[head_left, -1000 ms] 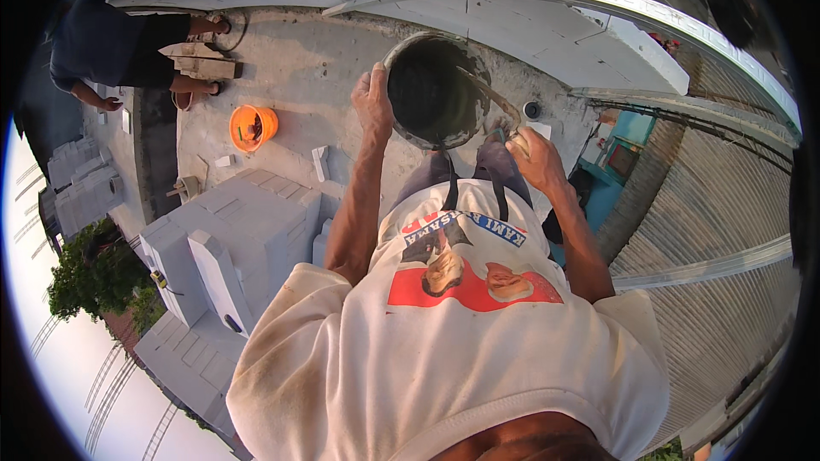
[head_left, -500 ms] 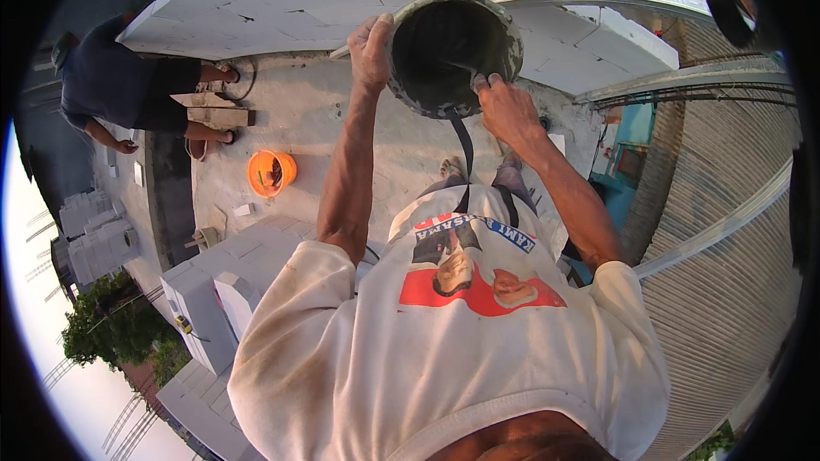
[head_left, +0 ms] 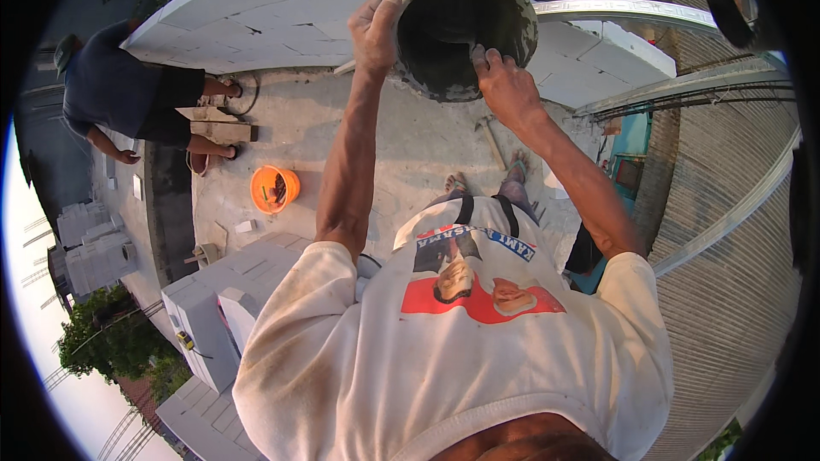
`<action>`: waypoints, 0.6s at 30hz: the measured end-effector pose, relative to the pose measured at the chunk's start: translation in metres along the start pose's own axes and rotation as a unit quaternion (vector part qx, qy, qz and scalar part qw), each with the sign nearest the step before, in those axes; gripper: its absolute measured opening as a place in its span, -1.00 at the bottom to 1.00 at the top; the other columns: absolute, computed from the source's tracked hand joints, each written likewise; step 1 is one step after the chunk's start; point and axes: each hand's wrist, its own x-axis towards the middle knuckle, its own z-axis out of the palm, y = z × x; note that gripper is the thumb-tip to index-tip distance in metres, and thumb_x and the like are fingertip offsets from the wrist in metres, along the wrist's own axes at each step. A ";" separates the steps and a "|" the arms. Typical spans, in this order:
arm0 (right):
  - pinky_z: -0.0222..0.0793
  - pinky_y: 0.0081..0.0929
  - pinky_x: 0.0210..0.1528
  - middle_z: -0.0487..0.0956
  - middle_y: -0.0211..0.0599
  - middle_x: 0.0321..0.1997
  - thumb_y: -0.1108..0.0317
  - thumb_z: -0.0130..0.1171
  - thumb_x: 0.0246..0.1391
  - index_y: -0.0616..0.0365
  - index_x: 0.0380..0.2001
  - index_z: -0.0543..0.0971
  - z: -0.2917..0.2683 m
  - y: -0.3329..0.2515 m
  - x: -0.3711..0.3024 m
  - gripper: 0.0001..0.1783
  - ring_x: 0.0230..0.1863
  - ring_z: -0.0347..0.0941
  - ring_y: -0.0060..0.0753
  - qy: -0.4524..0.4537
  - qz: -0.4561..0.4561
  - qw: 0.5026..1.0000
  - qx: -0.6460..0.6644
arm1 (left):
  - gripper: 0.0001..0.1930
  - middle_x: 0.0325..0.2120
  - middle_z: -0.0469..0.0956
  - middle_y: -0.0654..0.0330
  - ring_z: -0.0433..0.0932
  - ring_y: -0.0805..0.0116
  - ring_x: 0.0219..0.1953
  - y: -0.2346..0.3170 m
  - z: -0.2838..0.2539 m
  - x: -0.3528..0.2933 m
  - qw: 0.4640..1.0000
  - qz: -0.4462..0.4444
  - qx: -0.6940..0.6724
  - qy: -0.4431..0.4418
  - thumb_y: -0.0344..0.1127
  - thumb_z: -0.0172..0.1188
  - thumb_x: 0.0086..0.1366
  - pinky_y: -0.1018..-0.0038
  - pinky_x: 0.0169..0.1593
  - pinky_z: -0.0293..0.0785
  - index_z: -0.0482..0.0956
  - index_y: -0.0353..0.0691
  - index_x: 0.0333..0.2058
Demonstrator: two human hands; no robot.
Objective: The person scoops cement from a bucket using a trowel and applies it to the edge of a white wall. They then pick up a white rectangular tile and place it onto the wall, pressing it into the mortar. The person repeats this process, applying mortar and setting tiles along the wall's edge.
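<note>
A dark round bucket (head_left: pixel 444 26), its inside smeared with grey mortar, is up at the top of the white block wall (head_left: pixel 316 13), tilted so its mouth faces me. My left hand (head_left: pixel 374 32) is closed around the left side of its rim. My right hand (head_left: pixel 506 90) is closed too, with its fingertips over the mouth at the near right. Whatever those fingers pinch is hidden. Deep shadow hides the bottom of the bucket. Beneath my arms, a hammer (head_left: pixel 492 143) lies on the concrete floor near my feet.
An orange bucket (head_left: pixel 275 189) holding tools stands on the floor to the left. Stacked white blocks (head_left: pixel 201 303) with a tape measure (head_left: pixel 186 341) are at lower left. Another person (head_left: pixel 128 90) stands at far left. A metal channel (head_left: pixel 623 8) runs right; corrugated roofing (head_left: pixel 726 205) lies beyond.
The bucket and both my hands have shifted slightly up and to the right. A dark strap hanging below the bucket is gone from there, and the hammer on the floor has come into view.
</note>
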 end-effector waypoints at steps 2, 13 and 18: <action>0.73 -0.16 -0.24 0.56 0.06 -0.03 0.50 0.20 0.12 0.44 0.17 0.49 0.001 0.004 -0.002 -0.48 -0.14 0.68 0.01 -0.040 -0.018 0.999 0.002 | -0.56 -0.59 0.28 0.45 0.18 0.58 -0.48 -0.003 -0.009 0.000 0.998 0.035 0.050 0.015 -0.13 0.20 0.42 0.45 -0.43 0.10 0.35 -0.24 -0.59; 0.71 -0.08 -0.20 0.60 0.17 -0.06 0.51 0.17 0.14 0.50 -0.05 0.59 -0.007 0.007 0.003 -0.67 -0.18 0.70 0.18 -0.071 0.035 0.994 0.078 | -0.57 -0.59 0.23 0.41 0.15 0.58 -0.46 -0.008 -0.013 -0.025 0.989 0.107 0.081 0.063 -0.21 0.18 0.45 0.47 -0.41 0.08 0.30 -0.26 -0.59; 0.69 -0.05 -0.19 0.64 0.16 -0.13 0.46 0.20 0.09 0.40 -0.16 0.64 -0.011 -0.005 0.009 -0.73 -0.15 0.71 0.16 -0.100 0.100 0.987 0.080 | -0.59 -0.58 0.31 0.38 0.20 0.58 -0.47 -0.005 -0.001 -0.042 0.974 0.171 0.147 0.016 -0.22 0.20 0.44 0.48 -0.41 0.12 0.38 -0.30 -0.58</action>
